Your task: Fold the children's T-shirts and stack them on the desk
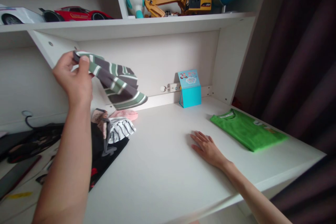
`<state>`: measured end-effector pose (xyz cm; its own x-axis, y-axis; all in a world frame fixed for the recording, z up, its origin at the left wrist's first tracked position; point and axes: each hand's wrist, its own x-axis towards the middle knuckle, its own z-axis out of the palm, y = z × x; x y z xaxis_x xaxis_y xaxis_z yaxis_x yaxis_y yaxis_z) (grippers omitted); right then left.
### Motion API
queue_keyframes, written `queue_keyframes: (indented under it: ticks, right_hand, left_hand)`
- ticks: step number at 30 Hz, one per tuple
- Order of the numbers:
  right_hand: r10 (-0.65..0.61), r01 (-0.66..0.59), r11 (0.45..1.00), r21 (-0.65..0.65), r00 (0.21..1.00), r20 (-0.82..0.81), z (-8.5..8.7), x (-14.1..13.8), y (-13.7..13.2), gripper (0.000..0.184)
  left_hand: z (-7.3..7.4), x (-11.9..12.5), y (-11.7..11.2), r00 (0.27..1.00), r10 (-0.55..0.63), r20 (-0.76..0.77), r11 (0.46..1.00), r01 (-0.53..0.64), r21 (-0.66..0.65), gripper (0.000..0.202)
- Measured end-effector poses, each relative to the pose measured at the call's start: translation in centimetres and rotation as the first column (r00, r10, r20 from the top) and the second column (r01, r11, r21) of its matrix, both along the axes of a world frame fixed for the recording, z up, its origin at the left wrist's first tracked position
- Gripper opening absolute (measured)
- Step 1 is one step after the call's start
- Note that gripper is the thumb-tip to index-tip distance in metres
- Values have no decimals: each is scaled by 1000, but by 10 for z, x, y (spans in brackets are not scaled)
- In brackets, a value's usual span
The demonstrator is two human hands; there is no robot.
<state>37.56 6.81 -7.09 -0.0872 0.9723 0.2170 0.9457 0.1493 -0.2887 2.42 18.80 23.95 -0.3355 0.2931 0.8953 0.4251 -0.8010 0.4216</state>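
Left hand (73, 80) pinches the striped cloth (118, 84) high between thumb and fingers (84, 61), letting it hang free; right hand (207, 148) lies flat on the counter (157, 154), fingers spread.

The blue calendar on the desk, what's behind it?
The white back panel of the desk is behind the blue calendar, with a white socket showing at its left edge. The calendar covers whatever is directly behind it.
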Motion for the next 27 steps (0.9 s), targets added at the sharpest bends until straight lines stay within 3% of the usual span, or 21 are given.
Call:
queue_keyframes:
  ticks: [2,5,7,9,11,13,16,18,20,23,25,27]
  right_hand:
    - [-6,9,999,40,997,-78,0,2,1,53]
    - [7,37,988,148,958,-288,2,8,2,52]
    - [14,86,973,215,905,-425,3,12,2,50]
    - [16,123,961,247,868,-496,2,14,3,49]
    - [31,107,962,250,869,-494,1,14,4,45]
    - [58,57,969,240,893,-447,1,12,6,42]
    - [55,44,965,258,930,-363,10,8,17,49]
    - [13,74,959,272,953,-303,21,4,28,57]
    - [-9,70,966,248,970,-242,34,-2,41,54]
    - [44,-3,980,199,978,-205,54,-14,55,29]
    - [87,-41,977,211,972,-217,67,-21,54,20]
    - [85,-10,957,290,965,-249,79,-29,44,20]
  left_hand:
    - [-2,22,-9,970,-215,110,974,221,-49,16]
    - [-37,36,-8,897,-402,183,843,441,-309,16]
    - [-76,35,0,890,-444,106,701,418,-578,17]
    - [-119,33,7,891,-440,-108,603,204,-771,12]
    - [-157,36,8,820,-435,-371,608,-37,-793,6]
    - [-186,48,-2,685,-485,-543,649,-134,-749,9]
    - [-210,84,-29,467,-598,-652,707,-76,-703,18]
    - [-218,113,-46,367,-601,-710,752,-44,-658,23]
    - [-223,139,-56,331,-556,-762,792,-67,-607,30]
    - [-224,165,-56,347,-472,-810,818,-172,-550,40]
    - [-220,171,-50,376,-445,-813,809,-220,-545,33]
    - [-212,169,-45,417,-463,-782,801,-182,-571,19]
